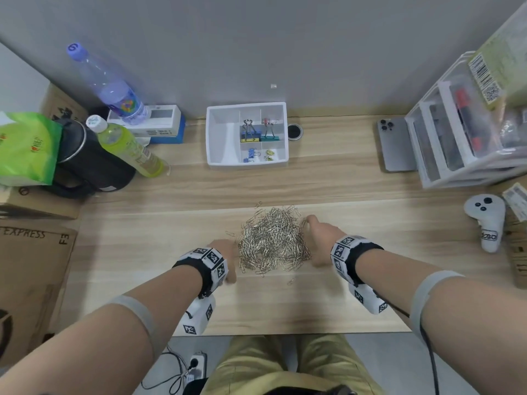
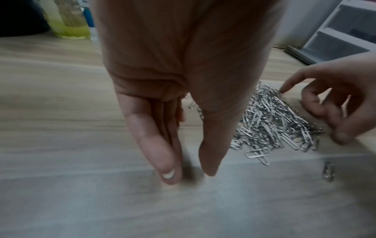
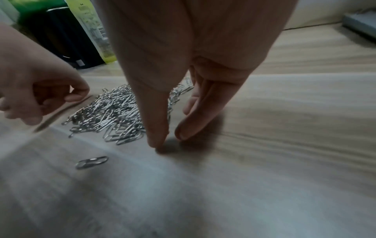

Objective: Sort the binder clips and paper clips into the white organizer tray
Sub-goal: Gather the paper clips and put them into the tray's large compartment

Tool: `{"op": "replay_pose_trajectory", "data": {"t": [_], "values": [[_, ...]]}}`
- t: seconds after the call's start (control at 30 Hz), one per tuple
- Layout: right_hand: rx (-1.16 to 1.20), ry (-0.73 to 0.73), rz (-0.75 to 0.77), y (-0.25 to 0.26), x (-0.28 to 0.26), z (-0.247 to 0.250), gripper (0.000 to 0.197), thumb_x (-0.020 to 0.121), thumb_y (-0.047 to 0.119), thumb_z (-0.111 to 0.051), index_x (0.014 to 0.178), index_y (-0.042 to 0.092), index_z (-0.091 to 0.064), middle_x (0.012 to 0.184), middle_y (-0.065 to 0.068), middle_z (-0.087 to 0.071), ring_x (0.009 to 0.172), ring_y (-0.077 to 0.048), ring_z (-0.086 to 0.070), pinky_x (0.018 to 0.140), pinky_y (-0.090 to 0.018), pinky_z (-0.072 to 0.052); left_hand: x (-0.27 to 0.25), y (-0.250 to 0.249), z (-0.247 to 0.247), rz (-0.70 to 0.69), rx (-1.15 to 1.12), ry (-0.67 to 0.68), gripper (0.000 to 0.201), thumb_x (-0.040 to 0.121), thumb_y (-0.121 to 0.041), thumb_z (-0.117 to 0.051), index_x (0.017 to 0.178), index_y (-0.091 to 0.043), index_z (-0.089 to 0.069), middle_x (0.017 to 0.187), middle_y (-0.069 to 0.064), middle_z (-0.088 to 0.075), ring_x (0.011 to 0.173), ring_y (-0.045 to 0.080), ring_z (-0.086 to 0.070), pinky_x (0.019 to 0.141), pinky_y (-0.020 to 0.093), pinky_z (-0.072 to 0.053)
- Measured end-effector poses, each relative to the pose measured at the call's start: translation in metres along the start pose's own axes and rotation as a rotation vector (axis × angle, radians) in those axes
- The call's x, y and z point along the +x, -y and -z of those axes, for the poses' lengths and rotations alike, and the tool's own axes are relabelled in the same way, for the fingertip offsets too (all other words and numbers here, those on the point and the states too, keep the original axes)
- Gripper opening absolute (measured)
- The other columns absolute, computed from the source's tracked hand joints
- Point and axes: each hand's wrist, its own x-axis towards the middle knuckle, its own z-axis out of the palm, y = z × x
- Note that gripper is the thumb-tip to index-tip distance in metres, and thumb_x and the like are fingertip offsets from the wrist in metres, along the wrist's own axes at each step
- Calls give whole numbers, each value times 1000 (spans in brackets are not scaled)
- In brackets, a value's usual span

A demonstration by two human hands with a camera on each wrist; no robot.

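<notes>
1. The paper clips [image 1: 273, 240] lay in one loose silvery heap on the wooden tabletop [image 1: 142, 280], between the two hands and well short of the white organizer tray [image 1: 247, 136] at the back near the wall.
2. Thin bent wire, plain metal, piled criss-cross; a few strays lay apart from the heap, one stray clip [image 2: 328, 172] on the near side.
3. Judged from this, each clip would be very light and stiff but slippery, and the heap would tangle and shed pieces. Scooping from both flanks with cupped palms, or pinching a small bunch from the top, looked the safer hold. Flat strays would need a fingernail under one edge.
4. The left hand [image 1: 225, 259] stood at the heap's left edge, fingers [image 2: 160, 154] straight and pointing down toward the wood, grasping nothing.
5. The right hand [image 1: 320, 240] stood at the right edge. In its wrist view the fingers were extended down to the wood beside the clips, while the left wrist view showed some of them bent. It held nothing that could be seen.
6. The binder clips [image 1: 258, 134] already sat in the tray's small right-hand compartments, larger ones behind and smaller ones in front. The wide left compartment showed only white.
7. Off to the sides stood a green bottle [image 1: 128, 149], a phone [image 1: 395, 145] and a set of clear plastic drawers [image 1: 462, 143].
</notes>
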Motion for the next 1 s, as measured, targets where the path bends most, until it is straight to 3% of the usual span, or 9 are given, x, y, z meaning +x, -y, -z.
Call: {"op": "replay_pose_trajectory", "data": {"t": [0.1,0.2,0.3,0.4,0.5,0.63,0.77,0.83,1.0], "values": [[144,-41,41,10,4,-12,92,69,15,-84,137,12,-22,84,-5,-60,72,-19,-61,54,-27,-47,4,-10,-5,-36,87,-16,18,62,-26,-72,70,-10,-70,68,0,-68,64,16,-68,63,24,-56],[238,-67,69,19,10,-20,100,70,19,-85,144,16,-19,91,-6,-62,82,-22,-63,70,-33,-53,2,-21,-7,-85,5,-129,21,68,-12,-71,55,-11,-54,55,0,-55,53,14,-57,46,20,-45],[298,-99,67,24,13,-21,97,73,16,-82,147,18,-19,90,-4,-62,81,-18,-62,71,-32,-53,5,-24,-7,-156,-84,-226,17,71,-9,-69,60,-10,-55,58,2,-58,53,15,-56,41,21,-43],[312,-99,62,26,14,-18,94,73,15,-79,147,18,-21,87,-2,-63,78,-16,-62,67,-30,-52,7,-20,-5,-188,-166,-279,13,71,-9,-68,81,-6,-60,75,8,-66,65,20,-64,56,31,-56],[236,-91,59,27,12,-8,89,73,23,-77,144,19,-24,85,0,-61,77,-17,-62,66,-32,-52,7,-11,0,-200,-166,-310,16,70,-9,-68,81,-9,-57,78,6,-63,65,20,-61,63,35,-59],[174,-125,74,32,13,16,71,80,34,-68,138,16,-31,82,1,-60,77,-20,-62,67,-35,-52,4,8,18,-189,-225,-354,20,74,-6,-61,94,-7,-60,91,8,-66,83,24,-66,64,32,-56],[194,-162,74,40,22,40,58,86,25,-60,137,16,-33,79,0,-64,70,-17,-63,64,-37,-57,1,25,45,-184,-241,-402,23,75,-14,-63,97,-11,-58,96,5,-59,82,21,-56,64,28,-46],[200,-169,76,45,27,52,57,87,23,-59,137,16,-33,86,0,-65,73,-17,-64,68,-38,-57,0,31,58,-176,-235,-415,26,76,-20,-66,99,-11,-57,93,2,-56,81,21,-54,65,28,-44],[187,-198,94,59,43,79,67,87,24,-60,145,18,-28,131,-7,-52,97,-23,-61,79,-31,-50,5,45,81,-146,-263,-465,30,79,-24,-60,105,-13,-51,94,2,-54,81,21,-55,63,28,-44]]}}
